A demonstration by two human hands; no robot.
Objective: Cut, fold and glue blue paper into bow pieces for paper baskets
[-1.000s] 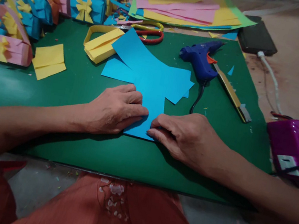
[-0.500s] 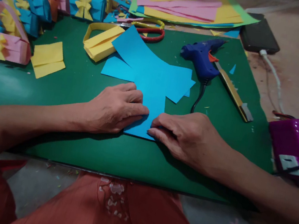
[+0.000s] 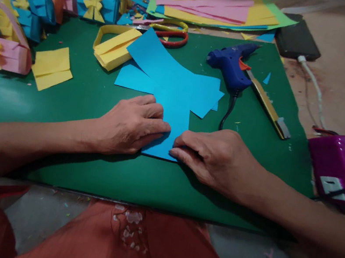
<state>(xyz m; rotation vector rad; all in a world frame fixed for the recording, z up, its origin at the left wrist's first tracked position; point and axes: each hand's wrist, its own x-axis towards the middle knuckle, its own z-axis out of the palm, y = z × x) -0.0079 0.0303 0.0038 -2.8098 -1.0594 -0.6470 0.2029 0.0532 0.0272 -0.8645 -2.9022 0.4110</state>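
A blue sheet of paper (image 3: 179, 119) lies on the green mat (image 3: 110, 180), its near end between my hands. Fingers together, my left hand (image 3: 140, 121) presses down on its left side. The thumb and fingers of my right hand (image 3: 211, 156) pinch its lower right edge. Beyond my hands, more blue paper pieces (image 3: 134, 78) fan out left and right, overlapping this sheet. A small yellow paper bag with a handle (image 3: 114, 50) lies on its side behind them. A folded yellow paper piece (image 3: 52, 69) rests to the left.
Finished paper bags (image 3: 97, 4) crowd the back left. Scissors (image 3: 172, 34) lie behind the blue paper. To the right are a blue glue gun (image 3: 232, 64), a cutter knife (image 3: 269, 101) and a purple box (image 3: 336, 162) with cables. Coloured sheets (image 3: 211, 4) and a black phone-like device (image 3: 298, 38) sit at the back.
The whole view has shifted slightly, so things appear a little further left. Both hands keep their places on the blue paper.
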